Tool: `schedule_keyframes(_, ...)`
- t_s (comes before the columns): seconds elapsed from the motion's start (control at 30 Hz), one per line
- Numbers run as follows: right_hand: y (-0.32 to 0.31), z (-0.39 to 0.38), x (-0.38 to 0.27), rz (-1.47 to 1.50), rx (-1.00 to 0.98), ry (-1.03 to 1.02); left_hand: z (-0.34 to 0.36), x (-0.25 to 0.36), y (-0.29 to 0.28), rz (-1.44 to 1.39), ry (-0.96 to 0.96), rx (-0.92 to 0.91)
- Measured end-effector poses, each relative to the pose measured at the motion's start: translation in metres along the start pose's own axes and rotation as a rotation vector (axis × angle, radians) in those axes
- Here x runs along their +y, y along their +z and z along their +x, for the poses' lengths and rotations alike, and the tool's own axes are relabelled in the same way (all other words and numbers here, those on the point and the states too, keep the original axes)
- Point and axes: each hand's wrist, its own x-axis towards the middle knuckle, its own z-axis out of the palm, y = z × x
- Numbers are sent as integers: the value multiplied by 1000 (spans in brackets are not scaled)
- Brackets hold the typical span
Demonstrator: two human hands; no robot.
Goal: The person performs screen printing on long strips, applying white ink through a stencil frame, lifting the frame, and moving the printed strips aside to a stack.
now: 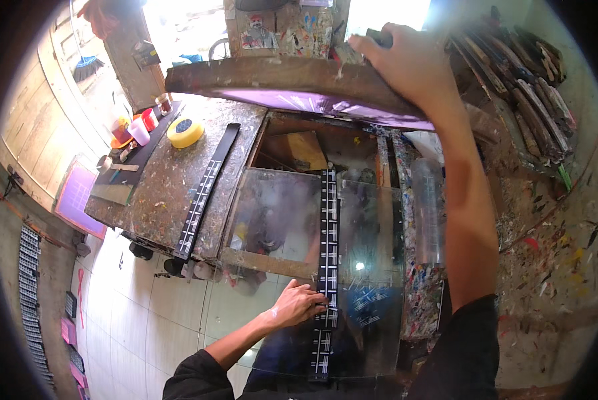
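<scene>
My left hand (300, 305) rests with its fingertips on a long black strap (325, 267) printed with white marks, which lies lengthwise on a glass plate (285, 213) set in the paint-stained table. My right hand (405, 63) is raised at the top of the view, gripping the far edge of a wooden-framed printing screen (279, 83) with purple mesh, tilted up above the glass. A dark tool sits partly hidden under that hand.
A second printed black strap (204, 190) lies on the spattered table to the left. A yellow tape roll (185, 132) and small cups (139, 128) stand at the far left. Wooden-handled squeegees (525, 80) lie at right. A clear plastic bottle (429, 207) lies beside the glass. White tiled floor is below left.
</scene>
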Motion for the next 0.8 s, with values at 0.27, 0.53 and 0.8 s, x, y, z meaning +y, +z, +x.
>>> schedule_keyframes(0.27, 24, 48, 46, -363, 231, -433, -73, -97, -69, -685, -528, 788)
schedule_keyframes(0.53, 26, 87, 96, -693, 126, -588, -127, -302, -246, -791, -557, 453)
schedule_keyframes(0.8, 20, 63, 40, -551, -9, -185, -156, -297, -312, 1093, -585, 883)
